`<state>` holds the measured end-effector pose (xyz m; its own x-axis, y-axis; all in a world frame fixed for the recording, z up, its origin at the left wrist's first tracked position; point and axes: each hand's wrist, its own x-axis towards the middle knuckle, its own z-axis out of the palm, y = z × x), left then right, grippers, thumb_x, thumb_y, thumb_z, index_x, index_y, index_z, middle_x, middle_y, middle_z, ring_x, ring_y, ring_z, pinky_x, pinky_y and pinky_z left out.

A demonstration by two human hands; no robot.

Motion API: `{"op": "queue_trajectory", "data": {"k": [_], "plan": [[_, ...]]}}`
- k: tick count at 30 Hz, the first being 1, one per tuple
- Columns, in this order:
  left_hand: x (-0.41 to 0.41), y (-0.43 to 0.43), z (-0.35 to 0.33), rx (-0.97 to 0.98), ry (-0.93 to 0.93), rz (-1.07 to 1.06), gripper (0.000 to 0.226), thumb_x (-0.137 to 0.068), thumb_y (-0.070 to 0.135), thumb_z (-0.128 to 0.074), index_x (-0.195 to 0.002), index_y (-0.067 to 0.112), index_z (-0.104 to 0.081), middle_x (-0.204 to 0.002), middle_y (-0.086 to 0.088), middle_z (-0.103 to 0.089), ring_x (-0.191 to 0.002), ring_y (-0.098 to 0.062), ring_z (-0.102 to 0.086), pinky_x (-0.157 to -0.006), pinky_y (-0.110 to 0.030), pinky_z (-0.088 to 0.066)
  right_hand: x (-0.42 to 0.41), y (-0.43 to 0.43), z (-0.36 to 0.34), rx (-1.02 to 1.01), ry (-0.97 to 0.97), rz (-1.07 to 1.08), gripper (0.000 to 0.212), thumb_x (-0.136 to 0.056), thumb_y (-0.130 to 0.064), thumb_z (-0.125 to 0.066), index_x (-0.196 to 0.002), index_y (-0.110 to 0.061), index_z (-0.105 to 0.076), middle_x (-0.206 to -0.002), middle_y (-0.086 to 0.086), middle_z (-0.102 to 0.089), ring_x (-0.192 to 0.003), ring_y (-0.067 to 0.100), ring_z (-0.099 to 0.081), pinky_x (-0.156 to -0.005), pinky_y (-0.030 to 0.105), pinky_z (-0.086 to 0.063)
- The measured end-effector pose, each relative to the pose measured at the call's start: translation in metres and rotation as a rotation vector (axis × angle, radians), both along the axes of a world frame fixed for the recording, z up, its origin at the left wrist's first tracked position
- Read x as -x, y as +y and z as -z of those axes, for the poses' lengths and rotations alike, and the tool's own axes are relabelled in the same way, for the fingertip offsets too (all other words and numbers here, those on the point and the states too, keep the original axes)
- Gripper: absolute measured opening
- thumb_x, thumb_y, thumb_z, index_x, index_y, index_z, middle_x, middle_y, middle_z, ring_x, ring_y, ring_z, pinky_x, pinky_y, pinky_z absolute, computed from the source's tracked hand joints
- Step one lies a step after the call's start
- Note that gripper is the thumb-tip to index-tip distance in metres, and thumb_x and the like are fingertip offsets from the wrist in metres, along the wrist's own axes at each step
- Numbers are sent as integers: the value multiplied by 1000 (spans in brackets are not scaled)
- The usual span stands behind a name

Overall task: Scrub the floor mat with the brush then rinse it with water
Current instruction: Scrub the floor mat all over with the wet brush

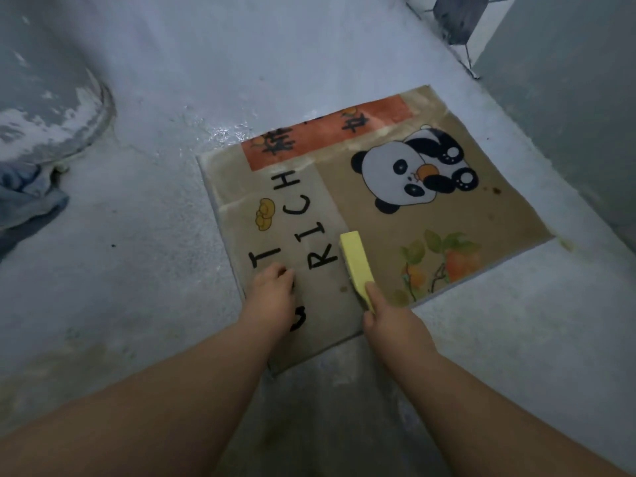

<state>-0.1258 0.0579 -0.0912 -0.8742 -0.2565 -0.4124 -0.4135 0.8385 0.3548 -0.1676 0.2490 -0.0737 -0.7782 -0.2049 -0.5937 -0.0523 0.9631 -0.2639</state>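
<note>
A tan floor mat (378, 228) with a panda picture, an orange band and black letters lies flat on the wet grey floor. My right hand (389, 315) grips the near end of a yellow brush (356, 263), which lies on the mat near its front edge, between the letters and the printed fruit branch. My left hand (272, 294) rests on the mat's near left part with its fingers curled, covering some of the letters and holding nothing.
A large round grey basin (51, 108) stands at the left, with blue cloth (27, 197) lying in front of it. A tiled strip (478, 25) and a grey wall (568, 80) close off the far right. Wet concrete floor (144, 270) surrounds the mat.
</note>
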Motion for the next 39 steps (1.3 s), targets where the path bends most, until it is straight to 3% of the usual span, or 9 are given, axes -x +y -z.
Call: {"op": "queue_trajectory", "data": {"k": [6, 9, 12, 18, 21, 25, 29, 34, 39], "plan": [[-23, -3, 3, -63, -1, -149, 49, -93, 5, -44, -142, 6, -39, -148, -11, -36, -132, -27, -38, -112, -32, -29, -76, -22, -8, 66, -175, -246, 56, -100, -27, -29, -151, -39, -7, -118, 14, -61, -101, 28, -60, -75, 35, -41], [-36, 1, 2, -104, -32, -217, 53, -97, 7, -38, -149, 9, -28, -151, -11, -31, -137, -26, -32, -116, -32, -25, -45, 0, -3, 18, -105, -205, 53, -102, -30, -30, -152, -39, -13, -107, 11, -64, -89, 25, -60, -71, 33, -44], [-36, 0, 12, -104, 30, -219, 51, -96, 8, -39, -147, 9, -32, -149, -12, -34, -135, -28, -34, -115, -32, -26, -25, 5, 3, -11, -57, -89, 55, -101, -29, -33, -152, -38, -14, -87, 9, -60, -75, 25, -54, -60, 33, -38], [-33, -9, 9, -128, -30, -211, 57, -92, 1, -41, -148, 11, -31, -144, -13, -39, -131, -29, -39, -111, -35, -32, -62, -29, -2, 35, -138, -210, 56, -101, -28, -28, -151, -39, -6, -120, 17, -59, -106, 29, -58, -83, 39, -44], [-33, -5, 10, -127, -51, -221, 59, -94, 2, -40, -150, 10, -24, -149, -13, -32, -136, -28, -33, -117, -36, -27, -13, 16, -1, -54, -68, -84, 55, -101, -30, -32, -151, -39, -14, -101, 13, -65, -86, 27, -58, -71, 35, -44], [-36, -8, 16, -127, -18, -219, 59, -93, 2, -41, -150, 10, -28, -148, -12, -33, -135, -29, -34, -116, -38, -28, -23, 3, -3, -64, -30, 31, 54, -100, -29, -31, -151, -35, -15, -106, 14, -64, -93, 29, -60, -75, 36, -45], [-35, -9, 11, -137, -47, -186, 59, -91, 2, -44, -147, 12, -32, -145, -14, -38, -132, -30, -38, -113, -40, -33, -81, -39, -10, 20, -185, -193, 55, -102, -26, -27, -152, -35, -5, -118, 16, -59, -104, 29, -59, -76, 37, -42], [-32, -2, 7, -130, -43, -190, 58, -92, 2, -43, -148, 11, -30, -151, -12, -31, -138, -30, -30, -118, -35, -23, -16, 28, -7, -84, -56, -37, 53, -102, -30, -31, -152, -36, -15, -93, 9, -63, -83, 25, -58, -70, 34, -44], [-34, -6, 5, -154, -54, -182, 59, -92, -1, -42, -149, 9, -28, -152, -13, -29, -138, -28, -31, -118, -33, -23, -56, -23, -9, -9, -137, 7, 48, -102, -31, -25, -149, -33, -18, -101, 10, -60, -85, 22, -58, -69, 32, -44]]}}
